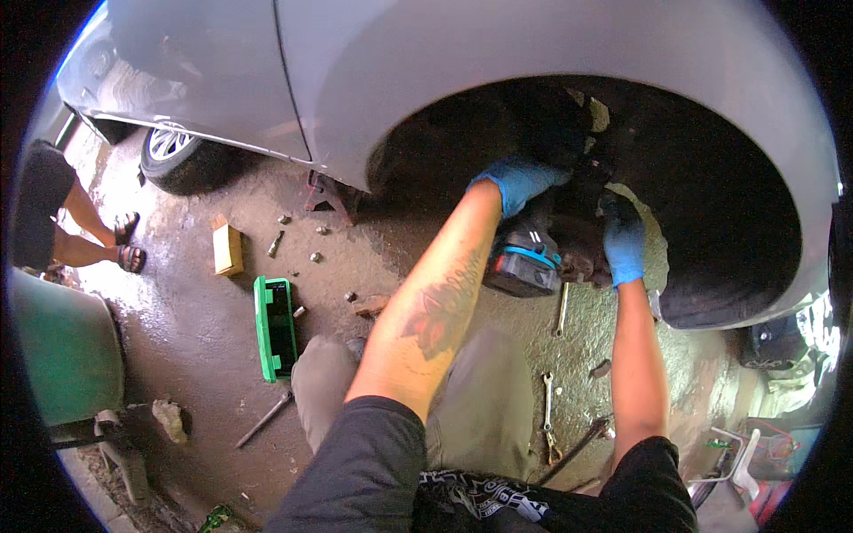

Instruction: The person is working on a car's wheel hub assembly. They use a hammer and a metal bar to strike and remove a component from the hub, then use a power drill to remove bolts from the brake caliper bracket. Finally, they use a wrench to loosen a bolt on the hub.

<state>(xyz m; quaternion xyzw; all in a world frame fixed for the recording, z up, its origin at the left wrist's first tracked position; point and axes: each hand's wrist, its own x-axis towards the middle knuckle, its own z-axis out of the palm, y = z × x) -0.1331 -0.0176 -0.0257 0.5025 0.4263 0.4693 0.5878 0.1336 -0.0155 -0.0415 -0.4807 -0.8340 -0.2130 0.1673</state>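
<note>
My left hand point(524, 184), in a blue glove, reaches into the dark wheel well point(711, 195) of a grey car. It is closed round the grip of a cordless impact wrench point(526, 259), a black tool with a blue-trimmed battery base; the tool's head is lost in shadow. To its right, my right hand point(625, 238), also gloved in blue with darkened fingers, is curled at the suspension parts beside a pale, curved plate point(656, 240). Shadow hides what those fingers hold, if anything.
On the wet floor lie wrenches point(547, 400), a long bar point(582, 449), a ratchet point(265, 419), several sockets point(316, 257), a green case point(263, 329) and a small box point(227, 247). A jack stand point(330, 195) stands under the car. Another person's legs point(89, 222) are at left.
</note>
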